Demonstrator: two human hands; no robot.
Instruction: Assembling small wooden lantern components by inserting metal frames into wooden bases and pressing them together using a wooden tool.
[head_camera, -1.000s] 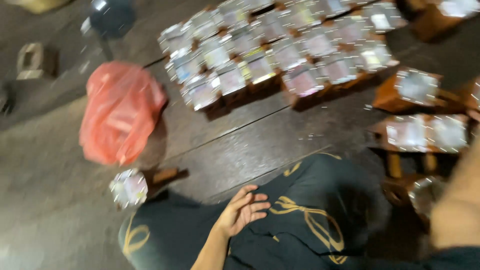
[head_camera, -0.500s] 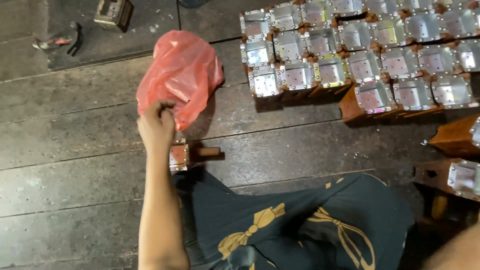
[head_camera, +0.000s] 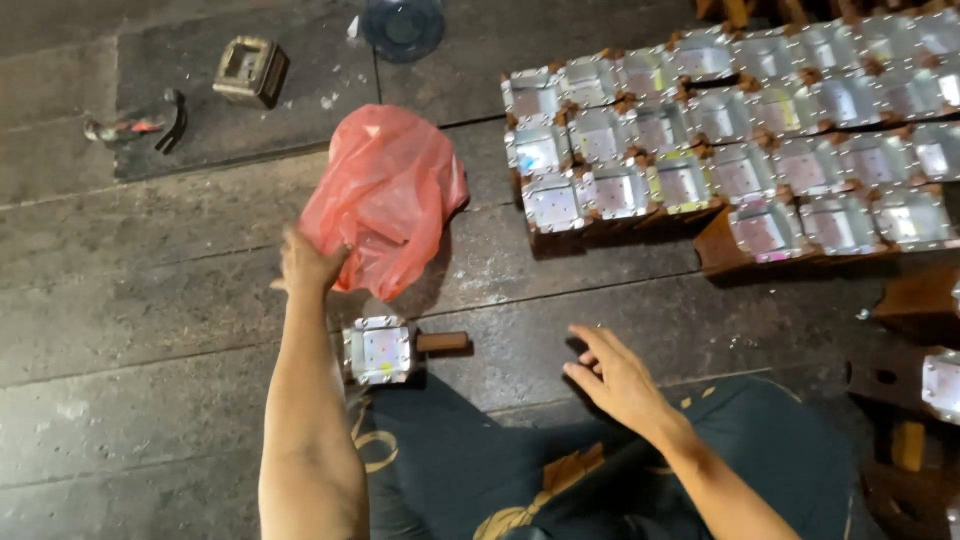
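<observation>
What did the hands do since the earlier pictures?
The left hand left the lap, reached out and took a grip on the red plastic bag. The right hand has come into view, open above the floor. The bag and the small foil-topped block stayed where they were.

Thin red plastic bag (head_camera: 385, 205), crinkled and slightly glossy. Dark floor planks (head_camera: 150, 330), matt, rough, dusty wood. At three o'clock, shiny metal-faced blocks (head_camera: 720, 150) on brown wood. Dark cloth trousers (head_camera: 560, 470), matt.

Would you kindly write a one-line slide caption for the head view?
Left hand grips a red plastic bag on the dark plank floor; right hand hovers open near a foil-topped wooden block.
</observation>
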